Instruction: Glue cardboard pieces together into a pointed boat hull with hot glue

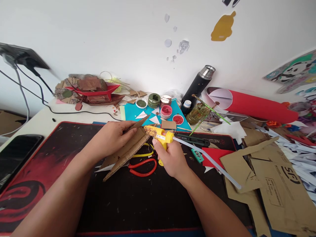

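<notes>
My left hand grips a folded brown cardboard piece, held tilted above the black and red desk mat. My right hand is wrapped round a yellow glue gun. Its nozzle points left and touches the upper edge of the cardboard. A clear glue stick juts out of the back of the gun toward the right. Red-handled scissors lie on the mat just under the cardboard.
Small paint pots sit on a teal sheet behind my hands. A black flask, a red paper roll, a utility knife and cardboard scraps crowd the right. A dark phone lies far left, cables behind it.
</notes>
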Available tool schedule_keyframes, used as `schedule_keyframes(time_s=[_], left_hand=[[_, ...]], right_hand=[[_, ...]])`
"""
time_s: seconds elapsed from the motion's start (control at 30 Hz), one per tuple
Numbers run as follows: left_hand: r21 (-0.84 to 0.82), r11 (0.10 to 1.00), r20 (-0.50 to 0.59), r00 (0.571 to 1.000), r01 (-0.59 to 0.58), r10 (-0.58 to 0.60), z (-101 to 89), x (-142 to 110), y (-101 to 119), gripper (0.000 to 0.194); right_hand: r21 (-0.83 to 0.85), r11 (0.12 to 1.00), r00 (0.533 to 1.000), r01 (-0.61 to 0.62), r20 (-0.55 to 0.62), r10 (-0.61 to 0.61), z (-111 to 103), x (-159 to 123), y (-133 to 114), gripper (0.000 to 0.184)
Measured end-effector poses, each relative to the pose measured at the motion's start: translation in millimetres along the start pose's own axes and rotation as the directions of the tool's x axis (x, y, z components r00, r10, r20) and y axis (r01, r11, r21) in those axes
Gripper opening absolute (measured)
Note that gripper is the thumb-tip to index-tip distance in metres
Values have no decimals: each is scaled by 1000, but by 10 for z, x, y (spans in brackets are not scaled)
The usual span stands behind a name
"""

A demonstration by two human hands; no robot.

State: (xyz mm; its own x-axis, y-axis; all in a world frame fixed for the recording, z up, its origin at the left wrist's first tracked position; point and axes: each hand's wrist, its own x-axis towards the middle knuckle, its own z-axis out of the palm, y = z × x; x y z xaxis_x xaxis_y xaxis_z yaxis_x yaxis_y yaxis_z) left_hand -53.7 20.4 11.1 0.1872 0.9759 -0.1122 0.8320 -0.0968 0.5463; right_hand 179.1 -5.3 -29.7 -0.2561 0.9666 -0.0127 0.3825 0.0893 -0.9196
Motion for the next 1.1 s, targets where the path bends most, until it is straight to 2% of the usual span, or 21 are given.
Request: schedule_keyframes(time_s=[0.3, 0.53, 0.73, 0.97, 1.1], left_hand=[[7, 1000, -1, 1000, -3, 3, 18, -4, -20, 62], [7, 1000, -6, 1000, 4, -4, 6, -4, -9, 61], [-16, 1000, -15, 1000, 3, -3, 1, 10, -30, 58], [-18, 1000, -19, 1000, -5, 4, 1, -1, -67, 57], [-27, 1000, -13, 1000, -4, 4, 0, -2, -58, 58]], right_hand=[[-17, 1000, 1000, -15, 6, 15, 1, -5, -2, 42], [-38, 999, 1000, 0, 7, 0, 9, -7, -6, 38], [16, 1000, 1000, -10, 7, 10, 16, -8, 26, 42], [82, 996, 996, -19, -82, 26, -12, 20, 47, 39], [81, 996, 995, -29, -90, 36, -27, 26, 41, 41]])
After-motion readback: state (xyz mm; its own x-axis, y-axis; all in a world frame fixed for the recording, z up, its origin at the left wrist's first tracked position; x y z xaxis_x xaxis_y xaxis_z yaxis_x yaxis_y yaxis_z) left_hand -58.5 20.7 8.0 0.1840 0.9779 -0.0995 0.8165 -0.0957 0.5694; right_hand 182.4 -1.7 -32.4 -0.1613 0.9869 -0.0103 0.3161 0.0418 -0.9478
